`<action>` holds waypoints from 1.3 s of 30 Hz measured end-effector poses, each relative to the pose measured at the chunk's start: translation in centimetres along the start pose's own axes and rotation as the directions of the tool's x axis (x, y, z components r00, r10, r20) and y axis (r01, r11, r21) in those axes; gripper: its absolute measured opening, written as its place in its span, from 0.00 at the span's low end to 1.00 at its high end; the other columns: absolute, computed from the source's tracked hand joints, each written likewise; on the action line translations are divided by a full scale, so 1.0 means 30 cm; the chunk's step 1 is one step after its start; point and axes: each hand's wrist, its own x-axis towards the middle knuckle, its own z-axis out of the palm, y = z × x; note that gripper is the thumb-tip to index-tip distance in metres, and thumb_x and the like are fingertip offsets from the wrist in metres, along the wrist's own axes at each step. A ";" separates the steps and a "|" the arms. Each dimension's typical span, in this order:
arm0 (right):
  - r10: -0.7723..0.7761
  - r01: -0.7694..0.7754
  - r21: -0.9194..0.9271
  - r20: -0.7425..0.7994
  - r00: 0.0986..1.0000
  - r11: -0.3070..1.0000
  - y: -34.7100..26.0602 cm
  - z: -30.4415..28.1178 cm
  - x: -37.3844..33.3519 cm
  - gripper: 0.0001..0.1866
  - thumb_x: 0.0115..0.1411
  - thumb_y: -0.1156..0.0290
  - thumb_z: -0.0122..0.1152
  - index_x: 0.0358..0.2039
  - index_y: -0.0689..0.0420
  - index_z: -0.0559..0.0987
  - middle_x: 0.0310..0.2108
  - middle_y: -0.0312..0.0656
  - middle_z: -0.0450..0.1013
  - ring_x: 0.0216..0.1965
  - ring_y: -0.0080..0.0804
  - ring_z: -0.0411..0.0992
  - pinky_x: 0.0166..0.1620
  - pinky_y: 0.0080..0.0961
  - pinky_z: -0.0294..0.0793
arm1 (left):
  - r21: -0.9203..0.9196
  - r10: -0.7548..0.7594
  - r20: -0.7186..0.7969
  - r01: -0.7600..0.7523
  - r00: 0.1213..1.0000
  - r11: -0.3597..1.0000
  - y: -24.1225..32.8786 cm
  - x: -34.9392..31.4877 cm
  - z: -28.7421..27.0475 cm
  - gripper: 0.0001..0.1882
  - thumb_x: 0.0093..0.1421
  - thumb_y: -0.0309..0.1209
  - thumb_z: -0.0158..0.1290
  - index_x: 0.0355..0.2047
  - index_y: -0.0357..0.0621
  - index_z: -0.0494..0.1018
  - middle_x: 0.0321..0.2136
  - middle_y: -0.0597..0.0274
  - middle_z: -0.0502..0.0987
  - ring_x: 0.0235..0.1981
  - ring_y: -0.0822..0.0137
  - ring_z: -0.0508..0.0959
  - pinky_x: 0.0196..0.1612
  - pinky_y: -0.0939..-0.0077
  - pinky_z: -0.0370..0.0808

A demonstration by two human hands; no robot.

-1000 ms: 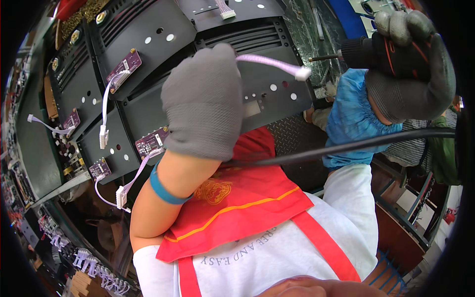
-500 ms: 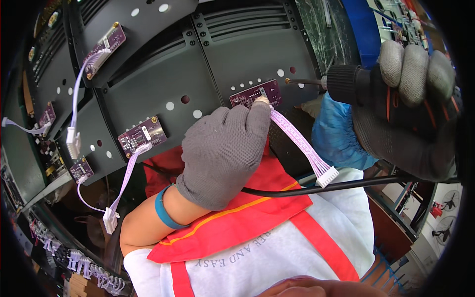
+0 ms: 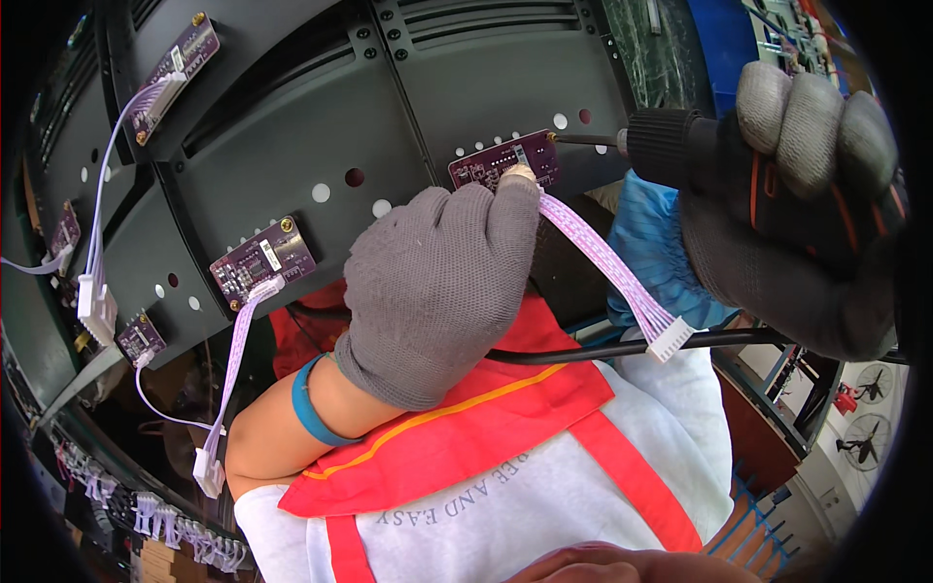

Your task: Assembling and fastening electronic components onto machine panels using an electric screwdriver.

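Note:
My left hand [image 3: 437, 291], in a grey knit glove, pinches the lower edge of a purple circuit board [image 3: 486, 163] against a black metal panel [image 3: 486, 87]. The bare thumb tip rests beside its connector; the other fingers are curled. From that board hangs a white-and-purple ribbon cable [image 3: 607, 253] with a white plug at its free end. My right hand [image 3: 792, 253], gloved too, is wrapped round a black electric screwdriver [image 3: 666, 144] with orange lines. Its bit reaches left to a brass-coloured screw [image 3: 551, 137] at the board's upper right corner.
Left of my hand, more purple boards with dangling cables sit on the panels, such as a middle board [image 3: 262, 264] and an upper board [image 3: 175, 78]. A black cord [image 3: 622, 348] crosses before my body. Plugged cables [image 3: 165, 520] hang in a row at lower left.
The screwdriver has moved left, bringing the screw on its bit from beside the board to the board's upper right corner. My left hand keeps its grip; the view has shifted slightly.

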 end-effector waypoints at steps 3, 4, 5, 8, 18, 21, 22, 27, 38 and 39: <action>-0.001 0.001 -0.016 0.030 1.000 1.000 0.015 -0.008 0.009 0.17 0.60 0.51 0.50 0.35 0.50 0.64 0.31 0.34 0.57 0.37 0.28 0.55 0.38 0.32 0.61 | 0.013 -0.013 0.008 0.013 1.000 1.000 0.004 0.002 -0.004 0.16 0.49 0.27 0.53 0.41 0.43 0.72 0.20 0.68 0.64 0.21 0.71 0.70 0.19 0.75 0.66; -0.003 0.003 -0.020 0.037 0.999 1.000 0.023 -0.008 0.014 0.17 0.60 0.51 0.50 0.35 0.50 0.64 0.31 0.34 0.57 0.37 0.28 0.55 0.38 0.32 0.61 | 0.017 -0.023 0.019 0.022 1.000 1.000 0.003 -0.002 -0.004 0.15 0.50 0.27 0.53 0.40 0.43 0.72 0.19 0.68 0.64 0.21 0.71 0.70 0.19 0.75 0.66; -0.002 0.002 -0.024 0.021 1.000 1.000 0.010 -0.004 0.006 0.17 0.60 0.51 0.50 0.35 0.50 0.64 0.31 0.34 0.57 0.37 0.28 0.55 0.38 0.32 0.61 | 0.011 -0.017 0.021 0.016 1.000 1.000 0.004 0.002 -0.004 0.15 0.50 0.27 0.53 0.40 0.43 0.72 0.19 0.68 0.64 0.21 0.71 0.70 0.19 0.75 0.66; 0.000 0.002 -0.062 0.038 0.999 0.998 -0.002 -0.010 0.001 0.17 0.60 0.51 0.50 0.35 0.50 0.64 0.31 0.34 0.57 0.36 0.28 0.55 0.37 0.32 0.61 | -0.024 -0.004 0.024 0.005 1.000 1.000 0.003 0.007 0.001 0.14 0.50 0.27 0.53 0.40 0.43 0.72 0.19 0.68 0.63 0.21 0.71 0.69 0.19 0.75 0.67; -0.083 0.118 -0.124 0.261 0.962 0.985 0.104 -0.020 0.002 0.17 0.59 0.53 0.53 0.36 0.52 0.63 0.28 0.34 0.61 0.27 0.26 0.57 0.35 0.26 0.67 | 0.018 -0.123 0.210 0.122 0.970 0.992 0.006 -0.002 -0.003 0.14 0.50 0.30 0.57 0.38 0.47 0.73 0.21 0.65 0.70 0.24 0.64 0.74 0.25 0.70 0.70; -0.088 0.139 -0.201 0.242 0.966 0.970 0.104 -0.004 0.029 0.18 0.59 0.51 0.54 0.38 0.52 0.65 0.28 0.34 0.61 0.28 0.26 0.58 0.38 0.28 0.69 | 0.015 -0.132 0.209 0.132 0.969 0.991 -0.002 -0.009 -0.003 0.13 0.50 0.31 0.58 0.37 0.48 0.73 0.22 0.65 0.70 0.25 0.63 0.74 0.26 0.69 0.71; -0.090 0.141 -0.198 0.247 0.965 0.970 0.099 0.014 0.031 0.18 0.59 0.51 0.54 0.38 0.52 0.65 0.28 0.34 0.61 0.28 0.26 0.58 0.38 0.28 0.69 | 0.005 -0.138 0.202 0.140 0.970 0.990 -0.006 -0.011 -0.003 0.13 0.50 0.31 0.58 0.37 0.48 0.73 0.23 0.65 0.71 0.26 0.63 0.74 0.27 0.68 0.71; -0.058 0.074 -0.080 0.180 0.982 0.994 0.048 0.030 0.033 0.20 0.56 0.54 0.61 0.42 0.51 0.68 0.30 0.32 0.64 0.32 0.26 0.61 0.43 0.35 0.71 | -0.346 -0.183 0.202 0.245 0.962 0.905 -0.048 0.036 -0.088 0.13 0.53 0.30 0.58 0.39 0.43 0.72 0.26 0.65 0.73 0.26 0.68 0.74 0.29 0.75 0.71; -0.084 0.080 0.037 0.126 0.988 0.996 -0.032 0.060 0.083 0.21 0.55 0.54 0.62 0.43 0.51 0.69 0.31 0.33 0.64 0.34 0.27 0.61 0.45 0.37 0.70 | -0.760 -0.428 0.650 0.555 0.628 -0.339 -0.088 0.008 -0.186 0.18 0.67 0.30 0.40 0.52 0.31 0.65 0.34 0.61 0.74 0.25 0.80 0.66 0.29 0.89 0.66; -0.083 0.079 0.040 0.129 0.988 0.996 -0.034 0.066 0.090 0.21 0.55 0.54 0.62 0.43 0.51 0.69 0.31 0.33 0.64 0.34 0.27 0.61 0.45 0.38 0.70 | -0.763 -0.430 0.646 0.552 0.630 -0.337 -0.090 0.007 -0.181 0.18 0.67 0.30 0.40 0.52 0.31 0.65 0.34 0.61 0.74 0.25 0.80 0.66 0.29 0.89 0.66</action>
